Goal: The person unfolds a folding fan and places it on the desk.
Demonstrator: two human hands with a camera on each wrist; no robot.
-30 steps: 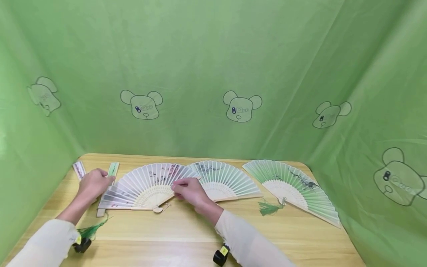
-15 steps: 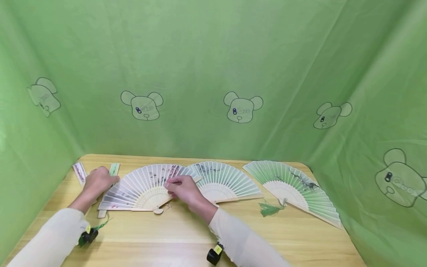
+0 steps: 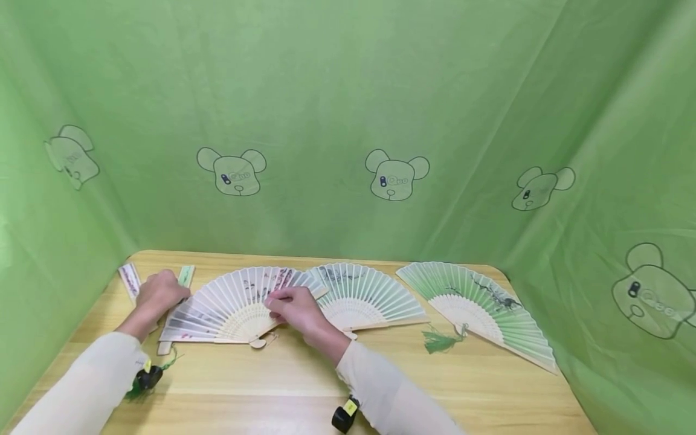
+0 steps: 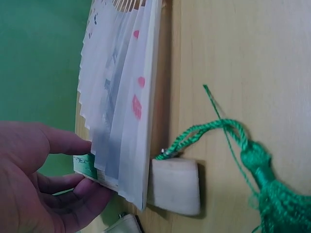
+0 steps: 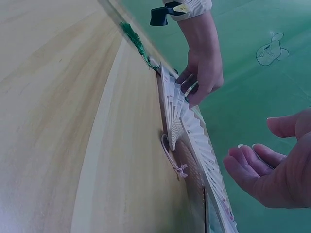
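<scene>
My left hand (image 3: 161,294) is at the left edge of an open white folding fan with pink and grey flowers (image 3: 209,305). Its thumb and fingers pinch the sides of a closed green folding fan (image 4: 87,166) that lies partly beneath the flowered fan. In the left wrist view, the closed fan's pale handle end (image 4: 176,186) sticks out with a green tassel (image 4: 272,204) tied on. Over the flowered fan's right part hovers my right hand (image 3: 296,311), fingers loosely bent, and in the right wrist view nothing is between them (image 5: 277,165).
A pale green open fan (image 3: 370,296) lies partly under the flowered fan's right side. Farther right is a green open fan (image 3: 495,302) with a tassel (image 3: 439,339). Another closed fan (image 3: 129,279) lies at far left. Green curtain (image 3: 315,223) walls surround the wooden table (image 3: 272,386).
My left hand has shifted slightly right, towards the flowered fan's edge. The right hand has drifted left over that fan. The fans stay about where they were.
</scene>
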